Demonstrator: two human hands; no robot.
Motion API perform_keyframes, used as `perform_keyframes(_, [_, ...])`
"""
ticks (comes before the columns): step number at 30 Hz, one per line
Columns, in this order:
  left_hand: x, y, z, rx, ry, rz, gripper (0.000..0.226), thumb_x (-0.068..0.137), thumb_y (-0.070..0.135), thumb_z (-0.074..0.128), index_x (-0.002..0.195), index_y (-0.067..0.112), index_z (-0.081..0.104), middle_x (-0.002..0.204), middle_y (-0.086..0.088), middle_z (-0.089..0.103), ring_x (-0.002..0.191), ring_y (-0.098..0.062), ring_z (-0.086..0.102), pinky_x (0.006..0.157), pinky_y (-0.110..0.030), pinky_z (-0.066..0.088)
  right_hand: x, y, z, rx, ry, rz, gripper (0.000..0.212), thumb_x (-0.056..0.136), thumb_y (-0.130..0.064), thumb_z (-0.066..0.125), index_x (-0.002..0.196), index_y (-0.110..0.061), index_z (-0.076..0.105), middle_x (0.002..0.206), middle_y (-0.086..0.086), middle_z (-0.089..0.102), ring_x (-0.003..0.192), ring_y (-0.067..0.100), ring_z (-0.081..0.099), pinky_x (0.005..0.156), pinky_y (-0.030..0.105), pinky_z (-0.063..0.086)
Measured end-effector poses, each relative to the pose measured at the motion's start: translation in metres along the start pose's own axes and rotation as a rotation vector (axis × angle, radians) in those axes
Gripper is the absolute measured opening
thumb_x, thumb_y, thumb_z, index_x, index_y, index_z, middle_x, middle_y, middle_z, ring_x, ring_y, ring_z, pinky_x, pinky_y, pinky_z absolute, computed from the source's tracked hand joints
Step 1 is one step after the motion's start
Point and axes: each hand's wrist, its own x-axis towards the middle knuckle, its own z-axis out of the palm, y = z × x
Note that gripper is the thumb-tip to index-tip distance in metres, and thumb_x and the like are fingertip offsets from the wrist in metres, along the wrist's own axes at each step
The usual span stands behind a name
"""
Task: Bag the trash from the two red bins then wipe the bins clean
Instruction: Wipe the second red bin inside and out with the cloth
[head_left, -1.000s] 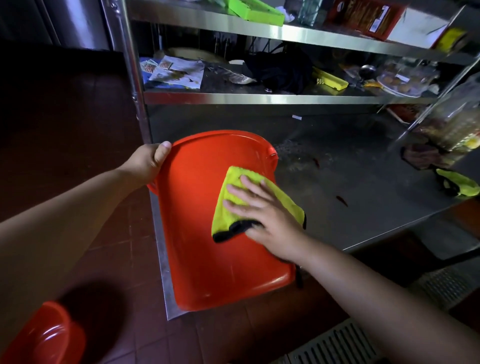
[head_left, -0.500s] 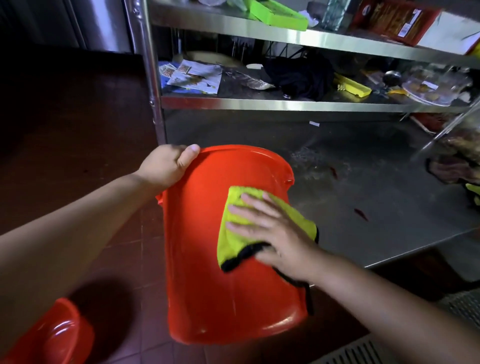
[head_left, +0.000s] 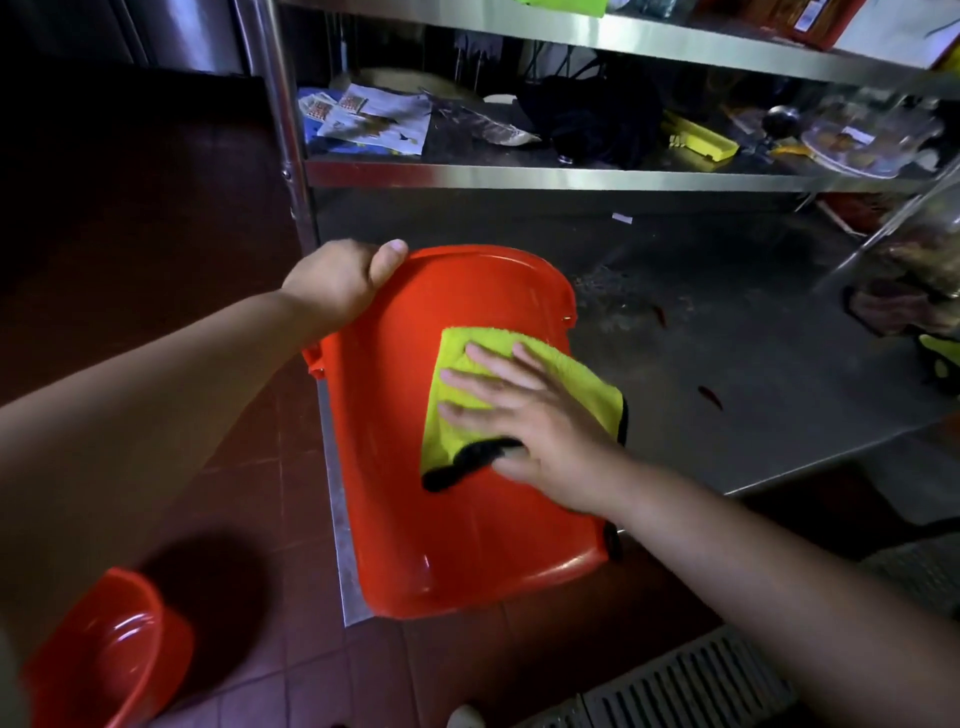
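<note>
A red bin (head_left: 410, 467) lies tilted on its side over the front left corner of a steel table (head_left: 727, 364), its base end hanging over the edge toward me. My left hand (head_left: 343, 278) grips the bin's far rim, thumb on top. My right hand (head_left: 524, 421) presses a yellow cloth with black trim (head_left: 566, 371) flat against the bin's outer wall, fingers spread and straight. A second red bin (head_left: 111, 649) stands upright on the floor at the lower left, its inside showing.
Steel shelves (head_left: 519, 176) behind the table hold papers, a dark bag, a yellow tray and a clear container. Another yellow cloth (head_left: 943, 358) lies at the table's right edge. A floor drain grate (head_left: 691, 686) runs along the red tile floor at bottom right.
My right hand and the cloth have slid slightly over the bin's wall. The view has shifted, so the bin sits a little further right and lower; my left hand keeps its grip on the rim.
</note>
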Motion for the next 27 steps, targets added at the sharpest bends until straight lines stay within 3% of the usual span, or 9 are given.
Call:
perform_keyframes(3, [0.002, 0.001, -0.001, -0.011, -0.033, -0.028, 0.067, 0.092, 0.063, 0.023, 0.062, 0.008, 0.049, 0.063, -0.009, 0.053, 0.059, -0.024, 0.051, 0.056, -0.033, 0.037, -0.046, -0.023, 0.01, -0.064, -0.106, -0.071, 0.051, 0.079, -0.03, 0.052, 0.13, -0.021, 0.057, 0.147, 0.001, 0.041, 0.144, 0.026, 0.016, 0.114, 0.055, 0.009])
perform_keyframes(5, [0.002, 0.003, -0.002, 0.024, -0.029, -0.035, 0.072, 0.092, 0.063, 0.022, 0.076, 0.001, 0.056, 0.076, -0.016, 0.059, 0.072, -0.033, 0.056, 0.068, -0.038, 0.045, -0.074, -0.035, 0.017, -0.033, -0.171, -0.097, 0.05, 0.094, -0.043, 0.029, 0.129, -0.022, 0.058, 0.148, -0.001, 0.039, 0.145, 0.025, 0.013, 0.115, 0.055, 0.008])
perform_keyframes(8, [0.0, 0.008, -0.008, 0.084, -0.013, -0.013, 0.07, 0.092, 0.062, 0.022, 0.075, 0.003, 0.055, 0.073, -0.012, 0.055, 0.077, -0.032, 0.055, 0.067, -0.034, 0.039, -0.089, -0.044, 0.02, 0.068, -0.221, -0.125, 0.074, 0.096, -0.054, -0.001, 0.131, -0.021, 0.056, 0.149, -0.003, 0.039, 0.146, 0.023, 0.013, 0.116, 0.049, 0.005])
perform_keyframes(11, [-0.003, 0.014, -0.015, 0.142, -0.008, 0.009, 0.073, 0.092, 0.062, 0.023, 0.077, 0.001, 0.059, 0.077, -0.015, 0.058, 0.077, -0.031, 0.055, 0.067, -0.033, 0.039, -0.059, -0.039, 0.017, 0.069, -0.171, -0.184, 0.046, 0.094, -0.035, 0.031, 0.128, -0.02, 0.058, 0.144, 0.001, 0.045, 0.144, 0.021, 0.017, 0.117, 0.048, 0.009])
perform_keyframes(15, [-0.007, 0.016, -0.019, 0.184, 0.023, 0.041, 0.069, 0.093, 0.06, 0.024, 0.073, 0.005, 0.06, 0.078, -0.015, 0.061, 0.084, -0.033, 0.059, 0.068, -0.033, 0.041, 0.007, -0.017, 0.006, 0.058, -0.078, -0.13, 0.051, 0.075, -0.018, 0.058, 0.126, -0.016, 0.06, 0.143, 0.005, 0.046, 0.141, 0.024, 0.022, 0.116, 0.049, 0.009])
perform_keyframes(17, [-0.005, 0.018, -0.019, 0.191, 0.031, 0.045, 0.067, 0.094, 0.059, 0.024, 0.071, 0.007, 0.06, 0.075, -0.014, 0.061, 0.086, -0.034, 0.06, 0.067, -0.032, 0.04, 0.041, 0.0, -0.006, 0.052, -0.034, -0.066, 0.051, 0.078, -0.01, 0.06, 0.128, -0.014, 0.058, 0.144, 0.006, 0.044, 0.142, 0.027, 0.022, 0.117, 0.05, 0.008])
perform_keyframes(21, [0.0, 0.021, -0.016, 0.141, 0.009, 0.006, 0.064, 0.095, 0.056, 0.025, 0.093, 0.007, 0.066, 0.102, -0.018, 0.066, 0.1, -0.033, 0.059, 0.073, -0.03, 0.037, 0.085, 0.022, -0.015, 0.126, 0.045, 0.07, 0.053, 0.08, 0.001, 0.056, 0.13, -0.015, 0.056, 0.146, 0.005, 0.041, 0.143, 0.023, 0.02, 0.118, 0.043, 0.007])
perform_keyframes(24, [-0.008, 0.004, -0.021, -0.176, -0.07, -0.071, 0.053, 0.096, 0.051, 0.035, 0.114, 0.01, 0.063, 0.122, -0.012, 0.062, 0.114, -0.023, 0.055, 0.086, -0.022, 0.035, 0.084, 0.024, -0.011, 0.155, 0.067, 0.056, 0.051, 0.082, 0.001, 0.054, 0.13, -0.016, 0.056, 0.146, 0.003, 0.042, 0.143, 0.018, 0.019, 0.118, 0.039, 0.005])
perform_keyframes(27, [-0.028, -0.029, -0.023, -0.351, -0.158, -0.233, 0.06, 0.091, 0.058, 0.038, 0.11, 0.007, 0.062, 0.108, -0.01, 0.063, 0.101, -0.019, 0.056, 0.089, -0.026, 0.041, 0.071, 0.028, -0.013, 0.18, 0.106, 0.101, 0.05, 0.084, 0.002, 0.054, 0.13, -0.015, 0.055, 0.147, 0.003, 0.04, 0.144, 0.021, 0.018, 0.118, 0.042, 0.009])
